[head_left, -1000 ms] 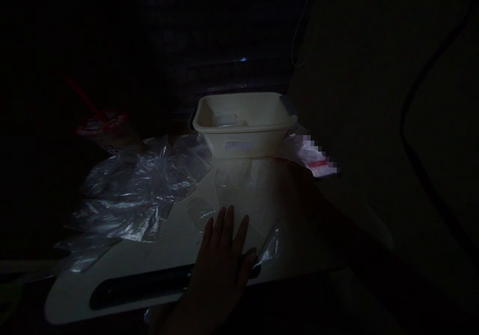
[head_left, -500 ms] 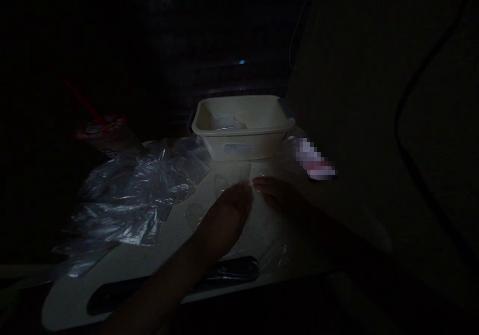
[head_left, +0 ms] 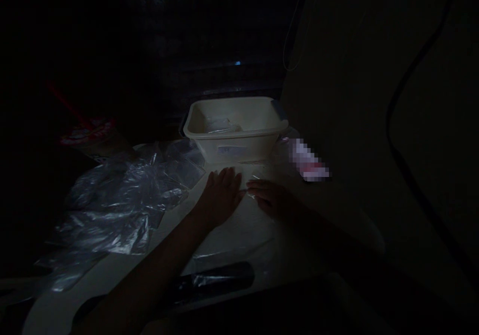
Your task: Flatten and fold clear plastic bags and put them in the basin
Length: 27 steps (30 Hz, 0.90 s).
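Observation:
My left hand (head_left: 221,193) lies palm down with its fingers spread, pressing on a thin clear plastic sheet or bag (head_left: 239,238) on the white tabletop (head_left: 119,270). Close to its right, my right hand (head_left: 271,196) rests with fingers stretched toward the left one, touching the plastic at their tips. Neither hand visibly grips anything. Just beyond them stands a cream plastic basin (head_left: 236,148) with dark handles, holding some clear plastic packets (head_left: 220,124). The scene is very dark, so the outline of the plastic is hard to make out.
Crumpled clear plastic bags (head_left: 116,203) are heaped at the left. Behind them is a cup (head_left: 99,140) with a red lid and straw. A long dark object (head_left: 217,280) lies along the near edge. A pixelated pinkish item (head_left: 309,160) sits right of the basin.
My left hand has opened from a curled pose, spreading flat a little to the left. My right hand has barely moved. The whole view has shifted slightly.

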Motion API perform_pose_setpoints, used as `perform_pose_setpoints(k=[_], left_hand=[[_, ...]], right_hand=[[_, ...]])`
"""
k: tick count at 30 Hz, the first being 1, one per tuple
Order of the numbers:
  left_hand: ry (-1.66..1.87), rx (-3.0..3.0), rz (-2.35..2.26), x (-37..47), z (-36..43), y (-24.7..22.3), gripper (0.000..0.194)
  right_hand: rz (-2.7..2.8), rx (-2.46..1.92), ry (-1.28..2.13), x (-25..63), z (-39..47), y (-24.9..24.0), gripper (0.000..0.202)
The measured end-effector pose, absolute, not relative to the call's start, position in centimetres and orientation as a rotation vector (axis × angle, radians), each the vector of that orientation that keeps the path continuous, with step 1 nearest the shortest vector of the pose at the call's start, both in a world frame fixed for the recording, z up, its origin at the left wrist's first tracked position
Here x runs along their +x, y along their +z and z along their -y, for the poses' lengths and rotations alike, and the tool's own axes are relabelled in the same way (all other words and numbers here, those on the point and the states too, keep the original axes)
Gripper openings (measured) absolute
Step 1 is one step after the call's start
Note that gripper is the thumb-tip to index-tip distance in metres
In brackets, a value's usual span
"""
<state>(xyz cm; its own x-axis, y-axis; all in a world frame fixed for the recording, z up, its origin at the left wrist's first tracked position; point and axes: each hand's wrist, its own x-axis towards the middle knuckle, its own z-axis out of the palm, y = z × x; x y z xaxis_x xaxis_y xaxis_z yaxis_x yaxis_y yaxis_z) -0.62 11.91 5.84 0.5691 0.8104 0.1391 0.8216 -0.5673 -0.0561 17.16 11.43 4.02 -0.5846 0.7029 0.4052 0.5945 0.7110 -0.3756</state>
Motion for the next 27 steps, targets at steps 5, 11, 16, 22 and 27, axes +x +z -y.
perform_pose_setpoints(k=[5,11,16,22,27], left_hand=[[-0.172,-2.784,1.403,0.3,-6.4,6.8,0.050],[-0.114,-2.839,1.361,0.3,-1.2,5.4,0.053],[-0.143,-2.779,1.371,-0.1,-0.7,5.1,0.053],[-0.208,-2.744,1.338,-0.1,0.0,4.9,0.053],[-0.209,-2.736,1.353,-0.1,0.2,4.7,0.055]], right_hand=[[2.370,-1.026,0.232,17.2,-11.4,3.9,0.034],[2.274,-1.311,0.091,18.1,-11.6,4.2,0.033],[2.222,-1.429,0.035,18.7,-11.9,4.4,0.031],[2.261,-1.647,-0.023,17.2,-12.6,5.5,0.023],[2.284,-1.666,0.086,16.4,-13.8,5.9,0.014]])
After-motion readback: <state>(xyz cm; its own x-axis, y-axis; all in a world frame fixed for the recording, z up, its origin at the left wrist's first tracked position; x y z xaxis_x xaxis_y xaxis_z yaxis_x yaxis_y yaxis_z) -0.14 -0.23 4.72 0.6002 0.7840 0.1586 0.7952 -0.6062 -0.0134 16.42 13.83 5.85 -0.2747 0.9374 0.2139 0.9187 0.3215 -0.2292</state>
